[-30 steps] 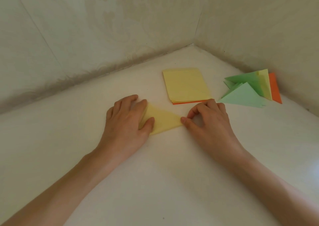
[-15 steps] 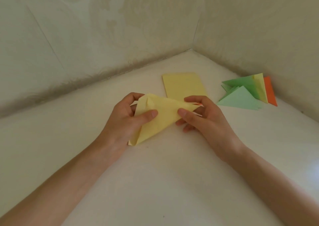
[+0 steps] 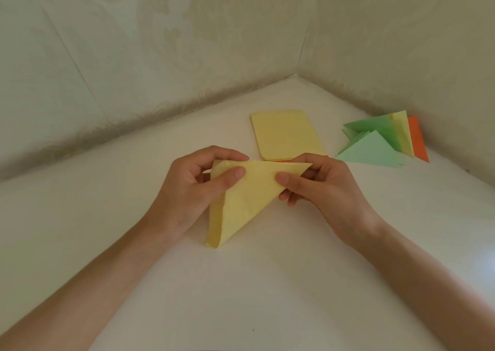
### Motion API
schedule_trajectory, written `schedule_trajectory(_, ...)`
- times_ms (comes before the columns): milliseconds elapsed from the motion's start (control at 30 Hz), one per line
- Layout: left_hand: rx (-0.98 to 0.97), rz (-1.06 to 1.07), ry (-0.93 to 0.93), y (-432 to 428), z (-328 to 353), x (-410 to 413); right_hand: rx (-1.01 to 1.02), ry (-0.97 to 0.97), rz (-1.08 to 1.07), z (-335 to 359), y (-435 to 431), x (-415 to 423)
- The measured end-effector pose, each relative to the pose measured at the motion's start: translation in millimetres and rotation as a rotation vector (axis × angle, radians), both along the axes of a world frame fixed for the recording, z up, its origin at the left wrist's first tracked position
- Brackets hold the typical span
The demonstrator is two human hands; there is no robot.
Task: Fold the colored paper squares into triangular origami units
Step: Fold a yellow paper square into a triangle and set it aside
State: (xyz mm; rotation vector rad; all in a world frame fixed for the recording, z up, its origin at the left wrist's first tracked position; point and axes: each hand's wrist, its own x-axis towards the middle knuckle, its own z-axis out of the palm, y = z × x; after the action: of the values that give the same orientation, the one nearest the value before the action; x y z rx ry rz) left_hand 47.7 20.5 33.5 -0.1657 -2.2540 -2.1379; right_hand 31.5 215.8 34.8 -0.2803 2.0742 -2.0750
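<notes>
A yellow paper folded into a triangle (image 3: 246, 198) hangs between my two hands, lifted off the white surface, its lower point close to the surface. My left hand (image 3: 192, 190) pinches the paper's upper left corner between thumb and fingers. My right hand (image 3: 321, 184) pinches its upper right corner, thumb on the front face. Behind them a stack of flat paper squares (image 3: 285, 135) lies with a yellow sheet on top and an orange edge showing at the bottom.
Folded triangles in green, yellow and orange (image 3: 383, 141) lie piled at the right, against the wall. The white surface (image 3: 241, 283) runs into a corner where two pale walls (image 3: 298, 75) meet behind the stack.
The yellow triangle lay flat under both hands a second ago. Both hands have since lifted it off the surface and hold it up by its top corners, its point hanging down.
</notes>
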Motion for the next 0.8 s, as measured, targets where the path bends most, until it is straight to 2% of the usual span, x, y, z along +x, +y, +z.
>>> schedule_trajectory(500, 0.004, 0.020, 0.050, -0.2, 0.6, 1.0, -0.020, -0.004, -0.020, -0.1, 0.4, 0.8)
schedule_trajectory(800, -0.064, 0.047, 0.097, -3.4, -3.8, -1.4, -0.077, -0.038, -0.050, -0.2, -0.7, 1.0)
